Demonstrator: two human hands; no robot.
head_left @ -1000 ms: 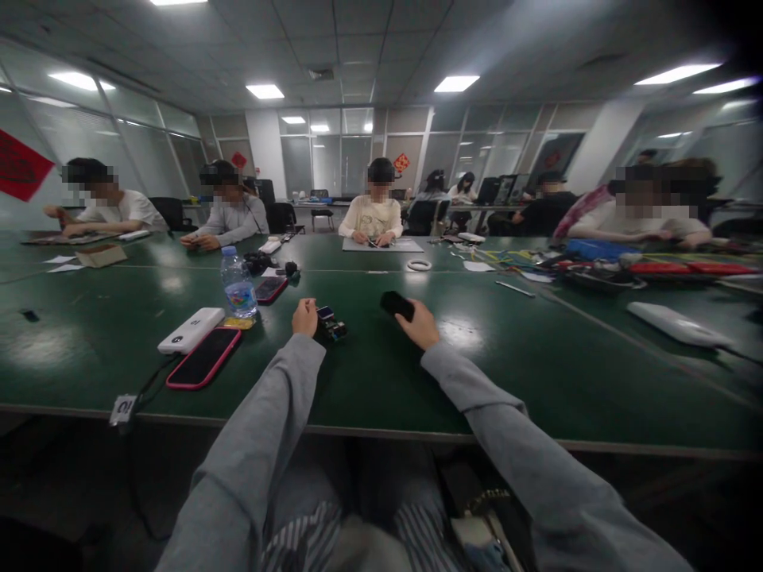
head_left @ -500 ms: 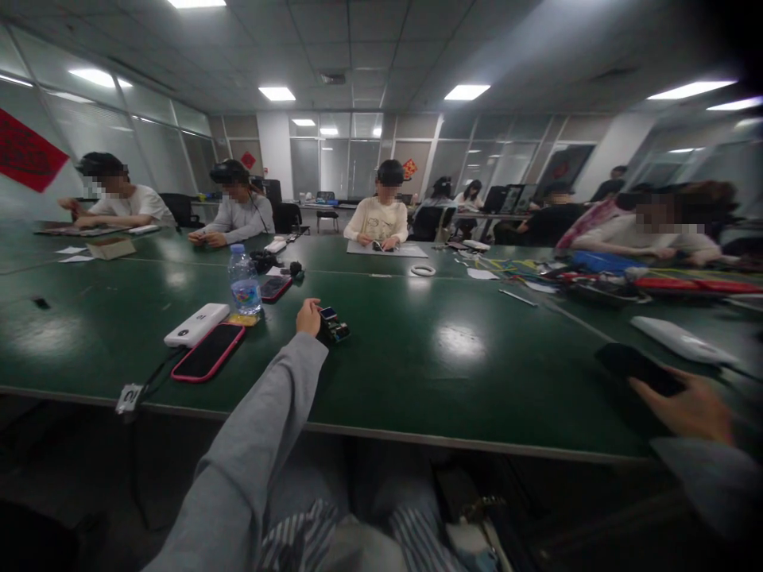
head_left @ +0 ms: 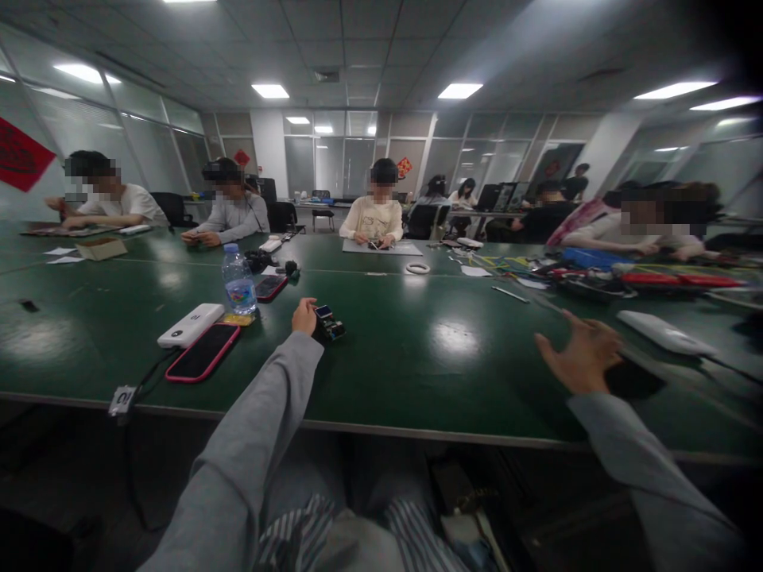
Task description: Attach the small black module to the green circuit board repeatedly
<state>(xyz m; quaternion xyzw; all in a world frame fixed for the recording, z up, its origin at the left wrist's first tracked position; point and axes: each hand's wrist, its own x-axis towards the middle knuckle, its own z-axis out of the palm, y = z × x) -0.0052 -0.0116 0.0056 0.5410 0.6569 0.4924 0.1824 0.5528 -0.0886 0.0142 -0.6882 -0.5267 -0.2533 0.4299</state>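
My left hand [head_left: 304,317] is closed at the left side of a small electronic device [head_left: 331,323]. The device has a little screen on top and bare circuit parts below it, and it is at the green tabletop. Part of its left edge is hidden by my fingers. My right hand [head_left: 581,351] is over the right side of the table, empty, with its thumb and fingers spread apart. Just to the right of it lies a dark flat object [head_left: 639,376], partly covered by the hand and too dim to name.
A pink-edged phone [head_left: 203,353], a white power bank [head_left: 191,325] and a water bottle [head_left: 239,282] stand left of my left hand. Another white power bank [head_left: 664,334] lies beyond my right hand, near tangled cables [head_left: 513,266]. Several people sit around the table.
My right hand has let go of the dark flat object, leaving it on the table, and has moved left with its fingers spread. My left hand stays at the device. The view has shifted slightly.
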